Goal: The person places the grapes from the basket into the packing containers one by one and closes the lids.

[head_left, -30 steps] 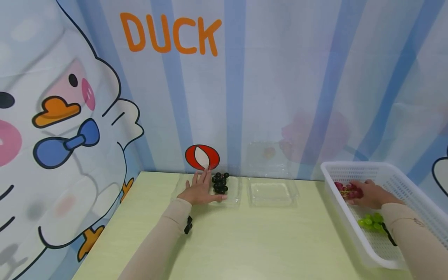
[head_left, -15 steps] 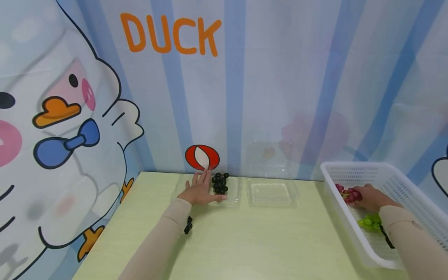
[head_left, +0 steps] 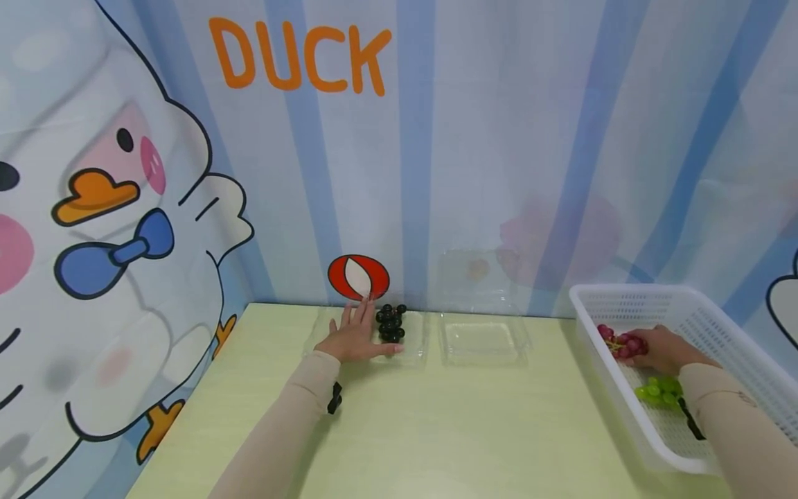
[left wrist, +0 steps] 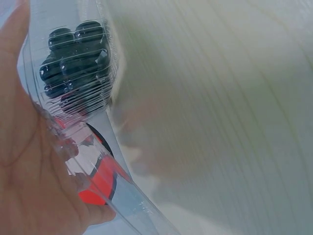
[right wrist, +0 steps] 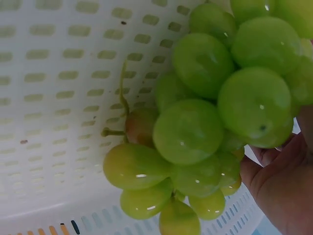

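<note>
My left hand (head_left: 352, 341) lies with spread, straight fingers at the left side of an open clear plastic clamshell box (head_left: 416, 339). A bunch of black grapes (head_left: 390, 324) sits in it beside the fingers; the left wrist view shows the black grapes (left wrist: 76, 63) through the ribbed plastic. Inside the white basket (head_left: 692, 463), my right hand (head_left: 670, 350) grips the right end of a bunch of red grapes (head_left: 618, 342), its fingertips partly hidden. Green grapes (head_left: 657, 391) lie nearer, partly under the right wrist, and fill much of the right wrist view.
A second clear clamshell box (head_left: 486, 343) stands with its lid raised, right of the first. Behind the pale yellow-green table (head_left: 474, 430) hangs a printed duck curtain (head_left: 474, 138). The basket's raised walls surround the right hand.
The right hand has shifted from over the red grapes to their right end, so more of the bunch shows. The left hand keeps its place; the head view has tipped slightly.
</note>
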`<state>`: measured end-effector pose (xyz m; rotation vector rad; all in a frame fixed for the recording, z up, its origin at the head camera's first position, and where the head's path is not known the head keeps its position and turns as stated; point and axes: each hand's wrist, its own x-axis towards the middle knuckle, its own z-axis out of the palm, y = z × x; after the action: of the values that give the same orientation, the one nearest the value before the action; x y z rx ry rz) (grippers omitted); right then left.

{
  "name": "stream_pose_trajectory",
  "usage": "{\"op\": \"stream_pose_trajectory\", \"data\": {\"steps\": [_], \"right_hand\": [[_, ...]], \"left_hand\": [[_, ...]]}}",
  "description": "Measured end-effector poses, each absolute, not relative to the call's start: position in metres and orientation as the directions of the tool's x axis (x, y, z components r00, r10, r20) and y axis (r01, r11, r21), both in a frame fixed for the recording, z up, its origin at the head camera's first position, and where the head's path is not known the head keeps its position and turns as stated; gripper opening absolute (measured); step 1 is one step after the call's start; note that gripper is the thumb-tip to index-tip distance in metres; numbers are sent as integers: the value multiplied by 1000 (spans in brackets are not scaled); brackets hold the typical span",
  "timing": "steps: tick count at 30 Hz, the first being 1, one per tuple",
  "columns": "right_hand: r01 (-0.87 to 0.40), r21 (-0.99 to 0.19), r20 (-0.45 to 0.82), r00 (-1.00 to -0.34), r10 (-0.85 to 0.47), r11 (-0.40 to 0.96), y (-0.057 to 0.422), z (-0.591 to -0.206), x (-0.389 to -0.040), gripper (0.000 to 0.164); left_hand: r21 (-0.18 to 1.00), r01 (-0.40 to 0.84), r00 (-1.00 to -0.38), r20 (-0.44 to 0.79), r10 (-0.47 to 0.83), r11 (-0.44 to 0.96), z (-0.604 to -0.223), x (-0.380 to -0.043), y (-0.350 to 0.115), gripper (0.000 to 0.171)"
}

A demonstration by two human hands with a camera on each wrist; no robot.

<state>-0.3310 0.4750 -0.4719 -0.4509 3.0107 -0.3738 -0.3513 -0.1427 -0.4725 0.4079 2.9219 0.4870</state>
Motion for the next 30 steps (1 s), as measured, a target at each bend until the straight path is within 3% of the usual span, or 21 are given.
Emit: {"op": "stream_pose_trajectory", "data": {"steps": [15, 30], "right_hand": [[-243, -228, -83, -960, -267, 943, 476, -469, -332, 60], [-213, -235, -96, -966, -241, 948, 477, -472, -332, 71]], "left_hand": [[352, 234, -948, -122, 293, 906, -479, -357, -145, 131], [350, 222, -949, -139, 284, 910, -477, -358, -144, 130]]}}
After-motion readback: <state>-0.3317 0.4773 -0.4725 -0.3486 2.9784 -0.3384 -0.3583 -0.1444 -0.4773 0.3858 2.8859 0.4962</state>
